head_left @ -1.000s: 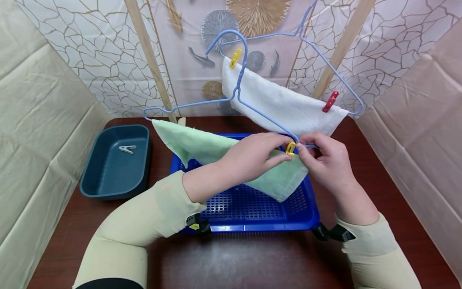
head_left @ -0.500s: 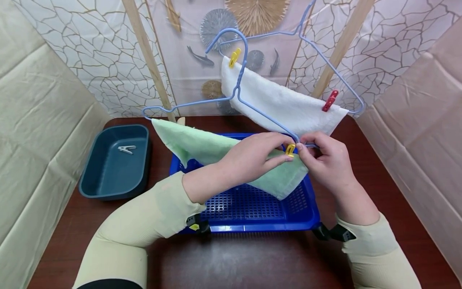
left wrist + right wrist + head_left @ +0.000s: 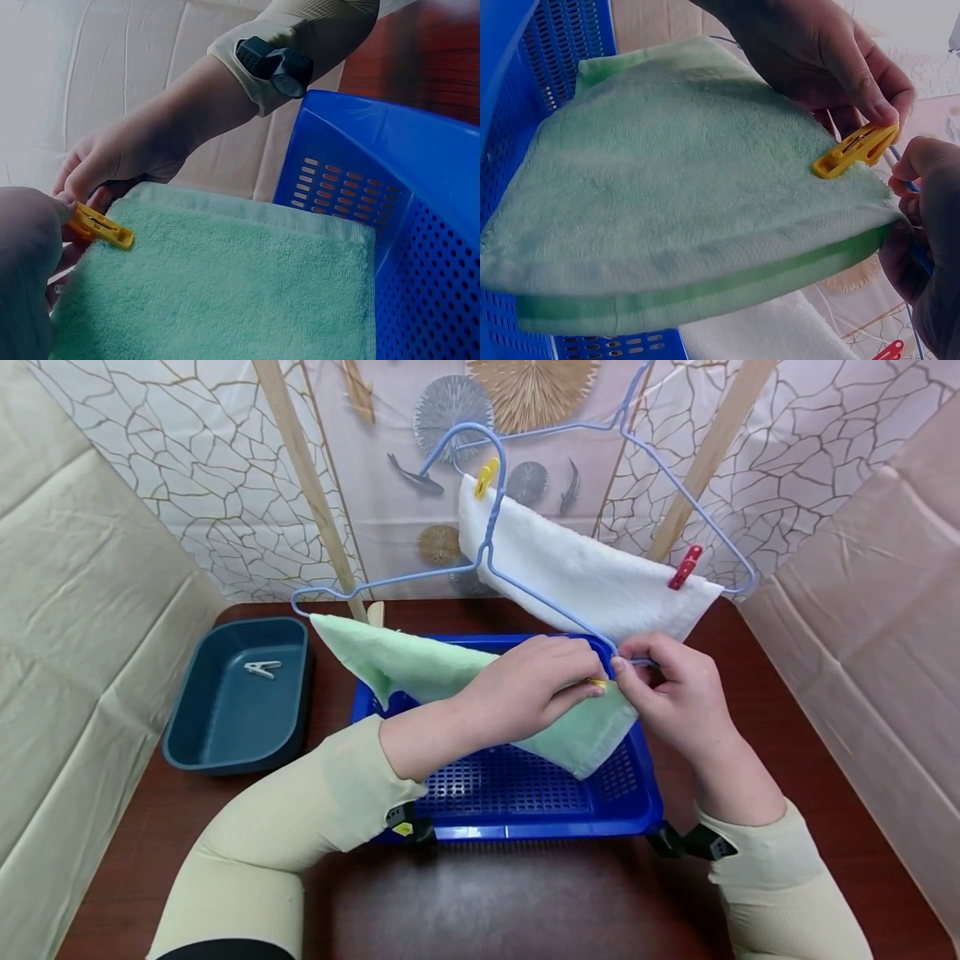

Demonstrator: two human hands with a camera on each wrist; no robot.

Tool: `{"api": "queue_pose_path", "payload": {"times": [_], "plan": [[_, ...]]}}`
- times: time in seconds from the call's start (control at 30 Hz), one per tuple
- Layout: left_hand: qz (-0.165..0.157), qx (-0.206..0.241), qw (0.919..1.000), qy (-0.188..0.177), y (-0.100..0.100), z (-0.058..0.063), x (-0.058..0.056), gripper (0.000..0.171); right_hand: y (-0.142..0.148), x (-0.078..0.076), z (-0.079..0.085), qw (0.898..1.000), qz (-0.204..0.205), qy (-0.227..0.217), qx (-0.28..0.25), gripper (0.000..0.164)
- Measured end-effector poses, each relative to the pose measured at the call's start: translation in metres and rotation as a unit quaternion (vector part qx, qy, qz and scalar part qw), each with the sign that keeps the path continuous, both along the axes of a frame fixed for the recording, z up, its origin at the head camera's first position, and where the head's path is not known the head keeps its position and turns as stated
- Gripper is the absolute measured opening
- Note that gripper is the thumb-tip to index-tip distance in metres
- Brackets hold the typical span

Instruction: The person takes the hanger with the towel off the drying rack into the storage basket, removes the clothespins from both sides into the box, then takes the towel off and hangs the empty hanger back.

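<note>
A light green towel [image 3: 427, 664] hangs over the lower bar of a blue wire hanger [image 3: 489, 542], above a blue basket [image 3: 547, 832]. My left hand [image 3: 517, 689] pinches the handle end of a yellow clothespin [image 3: 855, 150]. In both wrist views, that clothespin's jaws lie over the towel near its upper edge. My right hand [image 3: 675, 689] grips the hanger's right end, with thumb and fingertips at the towel's corner. In the head view, the left fingers cover most of the yellow clothespin.
Behind, a white towel [image 3: 570, 568] hangs on a second blue hanger [image 3: 686, 493], held by a yellow clothespin [image 3: 486, 478] and a red clothespin [image 3: 686, 567]. At left, a dark teal tub [image 3: 225, 760] holds a white clothespin [image 3: 262, 669]. Fabric walls enclose the brown table [image 3: 525, 902].
The yellow clothespin has turned in the left fingers and now shows only as a sliver in the head view. The hanger's hook has tipped slightly left and down. The right hand keeps its hold.
</note>
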State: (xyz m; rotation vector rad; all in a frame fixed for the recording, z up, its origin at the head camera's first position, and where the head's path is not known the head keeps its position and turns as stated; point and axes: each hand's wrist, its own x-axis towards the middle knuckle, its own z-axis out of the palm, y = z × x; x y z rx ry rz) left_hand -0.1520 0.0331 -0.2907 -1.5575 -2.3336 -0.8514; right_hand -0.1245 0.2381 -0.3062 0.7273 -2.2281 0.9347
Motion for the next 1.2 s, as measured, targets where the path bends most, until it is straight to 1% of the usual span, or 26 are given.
{"api": "queue_pose_path", "payload": {"times": [0.03,0.1,0.17,0.23,0.3,0.33,0.4,0.47,0.53,0.67,0.73,0.83,0.9,0.97,1.03,1.07,1.2], "plan": [[-0.002,0.005,1.0,0.006,0.0,0.0,0.0,0.014,0.0,0.0,0.0,1.0,-0.001,-0.002,0.0,0.01],[-0.007,0.015,0.9998,0.007,0.0,0.0,-0.001,0.014,0.0,0.001,0.0,1.0,-0.004,-0.003,-0.001,0.011],[-0.011,0.029,0.9995,-0.002,-0.001,0.0,-0.001,0.013,0.0,0.001,0.001,1.0,-0.007,-0.006,-0.002,0.012],[-0.008,0.042,0.9988,-0.022,-0.002,-0.001,-0.001,0.013,0.0,0.001,0.001,1.0,-0.008,-0.008,-0.004,0.013],[0.0,0.057,0.997,-0.053,-0.003,0.0,0.0,0.013,0.0,0.002,0.002,1.0,-0.008,-0.012,-0.002,0.013],[0.005,0.066,0.9953,-0.07,-0.003,0.0,0.0,0.014,0.001,0.002,0.003,1.0,-0.008,-0.013,-0.002,0.013],[0.01,0.091,0.9916,-0.092,-0.005,0.002,0.001,0.014,0.001,0.002,0.003,1.0,-0.009,-0.015,-0.002,0.013],[0.014,0.117,0.9873,-0.107,-0.006,0.004,0.002,0.013,0.001,0.003,0.004,1.0,-0.012,-0.019,-0.001,0.013],[0.013,0.142,0.9834,-0.112,-0.009,0.006,0.002,0.013,0.001,0.003,0.004,1.0,-0.016,-0.02,-0.002,0.014],[0.023,0.167,0.9762,-0.137,-0.012,0.008,0.002,0.014,0.0,0.004,0.004,0.999,-0.026,-0.022,-0.006,0.015],[0.03,0.174,0.9713,-0.159,-0.014,0.01,0.003,0.015,0.0,0.003,0.003,0.999,-0.033,-0.02,-0.009,0.016],[0.038,0.182,0.9636,-0.193,-0.018,0.019,0.011,0.017,0.0,0.004,0.003,0.999,-0.04,-0.02,-0.01,0.016],[0.044,0.183,0.9587,-0.213,-0.02,0.02,0.013,0.021,-0.001,0.004,0.003,0.999,-0.042,-0.019,-0.01,0.016],[0.05,0.178,0.9579,-0.219,-0.023,0.019,0.013,0.025,-0.001,0.004,0.003,0.999,-0.044,-0.019,-0.008,0.015],[0.055,0.172,0.9582,-0.222,-0.026,0.015,0.01,0.03,-0.001,0.004,0.003,0.999,-0.046,-0.02,-0.006,0.015],[0.057,0.167,0.9591,-0.221,-0.028,0.012,0.008,0.031,-0.001,0.004,0.003,0.999,-0.046,-0.021,-0.005,0.015],[0.064,0.153,0.9624,-0.215,-0.036,0.011,0.007,0.035,0.0,0.005,0.004,0.998,-0.049,-0.026,0.0,0.013]]}}
